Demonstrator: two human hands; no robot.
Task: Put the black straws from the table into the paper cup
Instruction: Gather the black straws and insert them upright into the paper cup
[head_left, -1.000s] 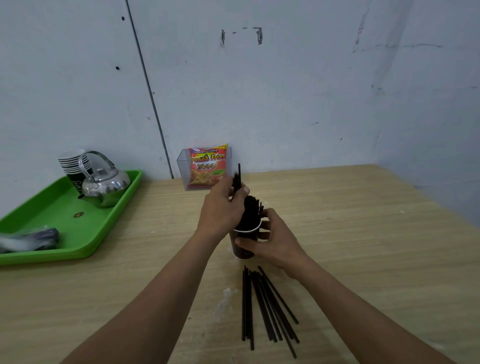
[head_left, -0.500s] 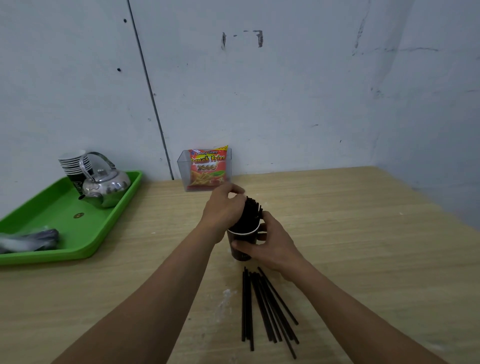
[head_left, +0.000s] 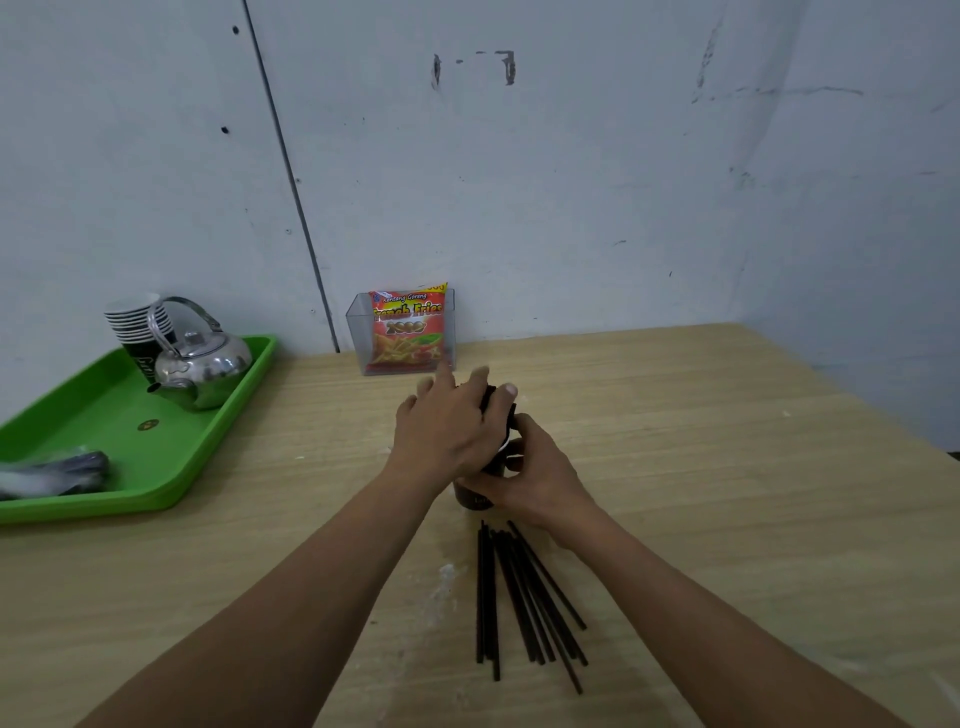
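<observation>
L hand (head_left: 447, 423) is palm-down over the top of the paper cup (head_left: 474, 500), fingers straight & spread apart, not curled round anything, thumb out to its right side. The straws in the cup (head_left: 488, 401) show as a dark bunch in the gap btw thumb & forefinger, right under the palm. Can't tell if the palm presses on them or only covers them

R hand (head_left: 532, 480) sits just below & to the right of the L hand, close against it. Its fingers & thumb are curled round the cup wall, clamped on it. The cup is on the table (head_left: 727, 467), mostly hidden by both hands. Only its dark lower part by the R thumb & a bit of white rim btw the two hands show

Loose straws (head_left: 519, 592) lie flat on the table on the near side of the R hand, just by its wrist. They fan out toward the person btw the two forearms, nearer the R one. Their far ends are close to the cup base; contact not clear

Well off to the left of the L hand is a green tray (head_left: 171, 467) w/ a metal kettle (head_left: 202, 364), a stack of cups (head_left: 136, 322) behind the kettle & a plastic-wrapped bundle (head_left: 52, 470) at the near end. Just beyond the L fingertips, by the wall, is a clear box (head_left: 357, 338) w/ a red snack packet (head_left: 408, 330) in it
</observation>
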